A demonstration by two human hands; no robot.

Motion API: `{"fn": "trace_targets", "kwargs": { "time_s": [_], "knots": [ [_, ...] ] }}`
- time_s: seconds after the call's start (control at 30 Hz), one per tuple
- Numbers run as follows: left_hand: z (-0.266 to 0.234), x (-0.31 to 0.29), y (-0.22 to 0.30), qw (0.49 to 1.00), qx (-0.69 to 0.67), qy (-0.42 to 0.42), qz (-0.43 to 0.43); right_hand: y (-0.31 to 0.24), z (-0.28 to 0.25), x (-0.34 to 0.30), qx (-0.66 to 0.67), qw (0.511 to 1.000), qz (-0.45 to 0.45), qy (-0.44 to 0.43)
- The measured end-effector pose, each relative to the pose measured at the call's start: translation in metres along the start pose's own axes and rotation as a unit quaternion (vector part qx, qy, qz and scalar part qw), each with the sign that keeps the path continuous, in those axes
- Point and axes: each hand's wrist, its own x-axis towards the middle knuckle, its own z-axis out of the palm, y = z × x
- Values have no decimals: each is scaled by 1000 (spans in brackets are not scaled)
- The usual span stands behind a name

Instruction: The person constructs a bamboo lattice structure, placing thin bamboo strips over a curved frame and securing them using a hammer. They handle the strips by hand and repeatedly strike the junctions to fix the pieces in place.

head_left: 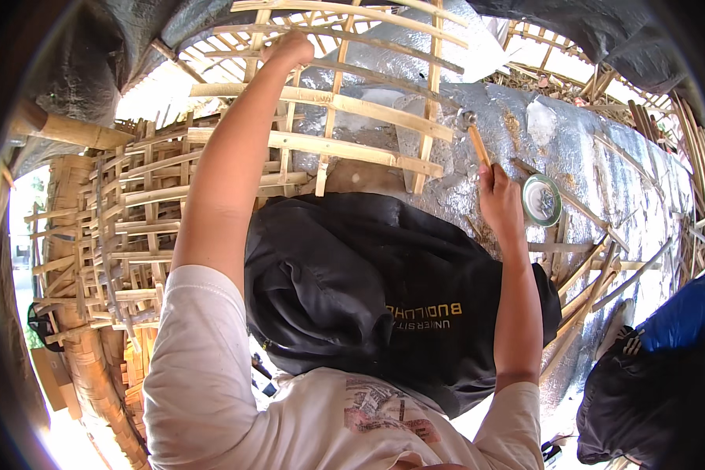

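Note:
A lattice of pale bamboo slats (352, 106) lies in front of me, its crossed strips spaced apart. My left hand (290, 52) reaches far out and is closed on the lattice near its far left part; the fingertips are hidden. In my right hand (500, 200) is a hammer (479, 145), gripped by its wooden handle. The metal hammer head points away from me, just off the lattice's right edge. Beside the right hand sits a small bowl (542, 200) with a green rim, holding thin bits that look like nails.
Black cloth with lettering (384, 290) covers my lap. Stacked bamboo lattices (141, 219) stand on the left. A silvery sheet (580, 149) lies beneath and to the right, with loose bamboo strips (595, 290) on it. Another person in dark clothing (627, 392) is at the lower right.

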Motion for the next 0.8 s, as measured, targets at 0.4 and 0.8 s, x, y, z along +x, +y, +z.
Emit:
{"fn": "trace_targets", "kwargs": {
  "time_s": [0.4,0.8],
  "knots": [
    [-119,38,-16,963,-195,187,16,15,-46,22,64,991,73,93],
    [-51,-135,138,850,-386,358,-29,18,-52,17,149,975,117,118]
  ]
}}
